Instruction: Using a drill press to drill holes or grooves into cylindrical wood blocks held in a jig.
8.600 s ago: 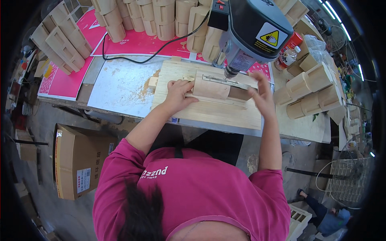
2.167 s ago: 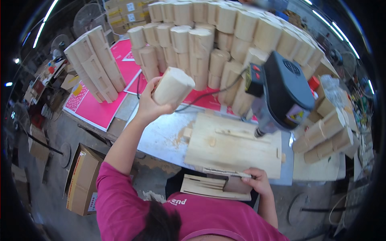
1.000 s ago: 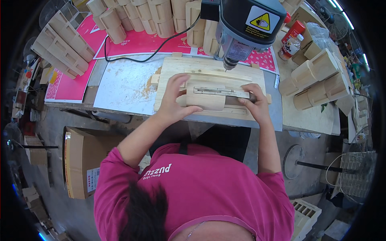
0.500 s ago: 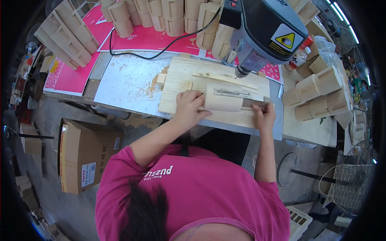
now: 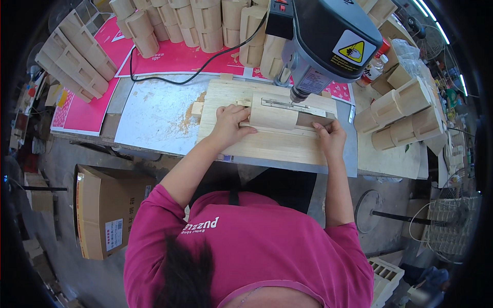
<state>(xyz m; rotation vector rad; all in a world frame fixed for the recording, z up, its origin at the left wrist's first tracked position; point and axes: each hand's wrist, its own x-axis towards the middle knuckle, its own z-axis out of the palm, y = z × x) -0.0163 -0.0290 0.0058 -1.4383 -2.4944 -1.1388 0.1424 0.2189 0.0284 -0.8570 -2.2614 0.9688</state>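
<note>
Both hands are pressed on a pale wooden block lying on a wooden jig board at upper centre of the frame. The left hand is laid flat against its left end; the right hand is curled at its right end. A drill press is seen directly above.
</note>
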